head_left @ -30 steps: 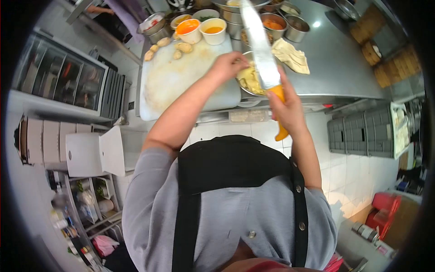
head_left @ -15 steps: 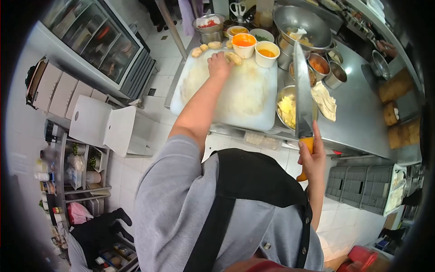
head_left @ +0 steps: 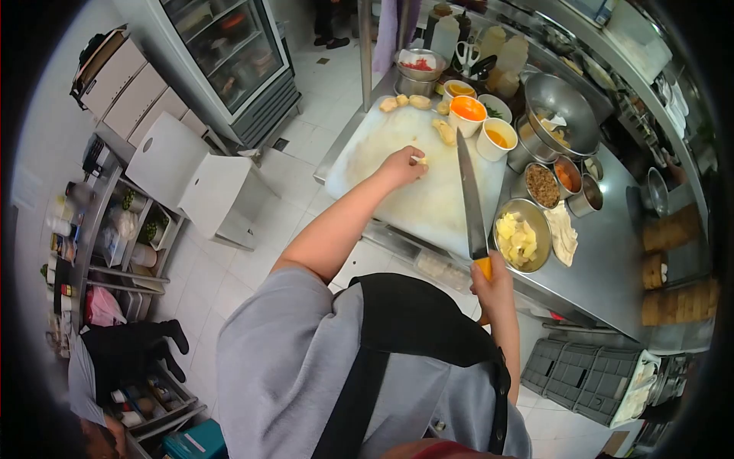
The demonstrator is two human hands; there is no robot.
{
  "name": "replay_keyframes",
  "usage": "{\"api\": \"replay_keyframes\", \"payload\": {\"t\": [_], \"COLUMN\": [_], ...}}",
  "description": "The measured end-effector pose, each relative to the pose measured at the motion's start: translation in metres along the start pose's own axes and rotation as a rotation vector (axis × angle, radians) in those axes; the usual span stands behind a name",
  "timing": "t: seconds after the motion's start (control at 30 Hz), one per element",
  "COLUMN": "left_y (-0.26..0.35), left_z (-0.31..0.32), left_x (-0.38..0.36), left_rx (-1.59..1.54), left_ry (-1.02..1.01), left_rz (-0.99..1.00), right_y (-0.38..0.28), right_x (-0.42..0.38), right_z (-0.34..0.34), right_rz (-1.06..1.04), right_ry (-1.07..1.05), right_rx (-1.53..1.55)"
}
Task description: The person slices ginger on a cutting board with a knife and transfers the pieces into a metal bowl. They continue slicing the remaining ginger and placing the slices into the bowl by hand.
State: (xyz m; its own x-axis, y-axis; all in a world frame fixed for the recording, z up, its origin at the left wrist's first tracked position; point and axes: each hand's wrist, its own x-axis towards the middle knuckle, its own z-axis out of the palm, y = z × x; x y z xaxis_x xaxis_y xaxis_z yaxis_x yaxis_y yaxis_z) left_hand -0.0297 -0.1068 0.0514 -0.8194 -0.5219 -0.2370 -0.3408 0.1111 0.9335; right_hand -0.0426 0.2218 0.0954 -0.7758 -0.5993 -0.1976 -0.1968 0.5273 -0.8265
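Note:
My right hand (head_left: 495,289) is wrapped round the orange handle of a large kitchen knife (head_left: 472,199). Its long blade points away from me, over the right side of a white cutting board (head_left: 382,195). Above the middle of the board, my left hand (head_left: 403,168) has its fingers closed on a small pale-yellow piece of ginger (head_left: 422,161), mostly covered by the fingertips. A larger ginger knob (head_left: 443,131) lies farther back, beside the tubs. More ginger pieces (head_left: 419,102) line the board's far edge. To the right, a metal bowl (head_left: 544,252) contains pale-yellow chunks.
Behind the board stand a tub of orange liquid (head_left: 468,111), a tub of yellow liquid (head_left: 493,141) and a bowl with red bits (head_left: 418,65). A pot of brown mince (head_left: 543,186) and a crumpled cloth (head_left: 563,233) are at right. Someone in black lies low at lower left (head_left: 130,359).
My left hand has come back from the board's far edge to its middle, now with a small ginger piece. The knife has swung left and down over the board. The view has shifted too.

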Motion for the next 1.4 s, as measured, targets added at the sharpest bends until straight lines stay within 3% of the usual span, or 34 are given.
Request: {"api": "replay_keyframes", "payload": {"t": [0.1, 0.2, 0.33, 0.53, 0.63, 0.83, 0.93, 1.13, 1.23, 1.4], "left_y": [-0.018, -0.045, -0.051, -0.032, -0.026, -0.05, -0.055, -0.038, -0.047, -0.052], "left_z": [0.002, 0.013, 0.009, -0.009, -0.013, -0.007, 0.0, -0.005, -0.008, -0.005], "left_x": [-0.02, -0.025, -0.026, -0.031, -0.032, -0.02, -0.023, -0.043, -0.041, -0.047], "left_rx": [-0.127, 0.337, 0.305, 0.619, 0.28, 0.072, 0.458, 0.687, 0.722, 0.635], "left_ry": [-0.007, 0.165, 0.107, 0.105, 0.026, 0.049, 0.23, 0.201, 0.122, 0.205], "left_rz": [0.006, 0.146, 0.144, -0.007, -0.152, -0.121, 0.176, 0.329, 0.47, 0.548], "right_y": [0.01, 0.003, -0.009, -0.016, -0.012, -0.011, -0.013, -0.011, -0.016, -0.007], "right_x": [0.011, 0.018, 0.019, 0.021, 0.022, 0.017, 0.016, 0.022, 0.018, 0.018], "right_z": [0.016, 0.026, 0.038, 0.047, 0.046, 0.041, 0.039, 0.045, 0.051, 0.059], "right_rz": [-0.047, -0.122, -0.145, -0.235, -0.235, -0.237, -0.23, -0.21, -0.176, -0.171], "right_ry": [-0.054, -0.108, -0.18, -0.224, -0.214, -0.165, -0.088, -0.027, -0.041, -0.029], "right_rx": [-0.12, -0.297, -0.422, -0.476, -0.471, -0.502, -0.533, -0.723, -0.776, -0.773]}}
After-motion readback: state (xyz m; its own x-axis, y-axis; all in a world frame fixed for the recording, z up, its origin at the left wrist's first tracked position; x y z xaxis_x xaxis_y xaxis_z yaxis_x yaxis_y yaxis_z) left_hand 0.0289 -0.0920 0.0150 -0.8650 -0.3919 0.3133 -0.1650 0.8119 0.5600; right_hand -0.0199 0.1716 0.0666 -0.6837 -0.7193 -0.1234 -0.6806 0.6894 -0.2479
